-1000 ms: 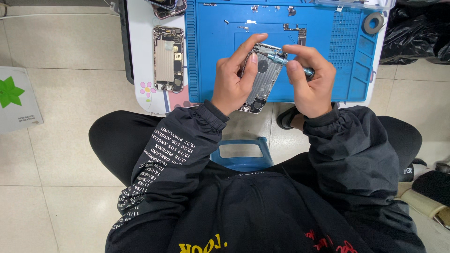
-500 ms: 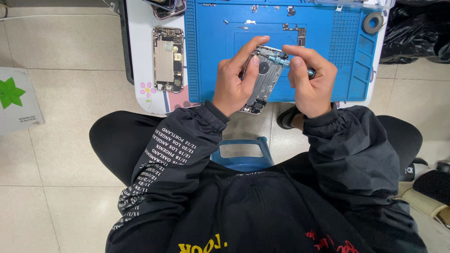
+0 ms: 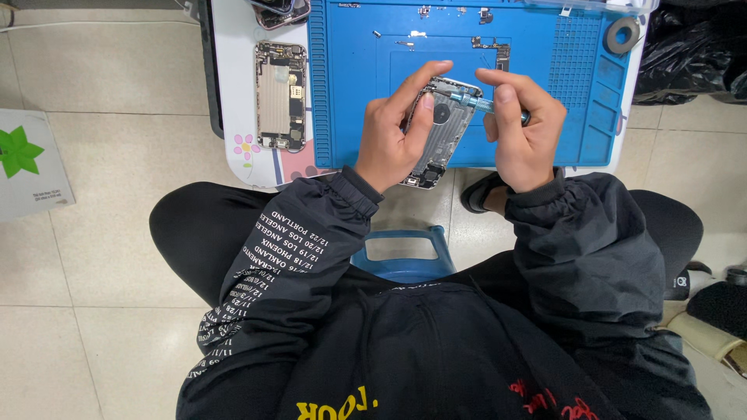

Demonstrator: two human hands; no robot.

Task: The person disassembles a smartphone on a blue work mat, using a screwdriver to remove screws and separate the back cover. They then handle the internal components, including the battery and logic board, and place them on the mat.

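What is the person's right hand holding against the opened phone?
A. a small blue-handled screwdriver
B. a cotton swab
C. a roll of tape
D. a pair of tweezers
A: the right hand grips a slim screwdriver with a blue handle, its tip laid on the opened phone that the left hand holds above the blue mat.

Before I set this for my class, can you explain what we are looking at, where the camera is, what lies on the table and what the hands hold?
The camera sits on a person's head and looks down past the dark jacket at the hands. The left hand holds an opened phone shell, insides showing. The right hand holds a small screwdriver, its tip at the shell's upper end. Below them lies a blue mat on a white table. Tiny loose parts rest on the mat; a second opened phone lies on the table, left of the mat.
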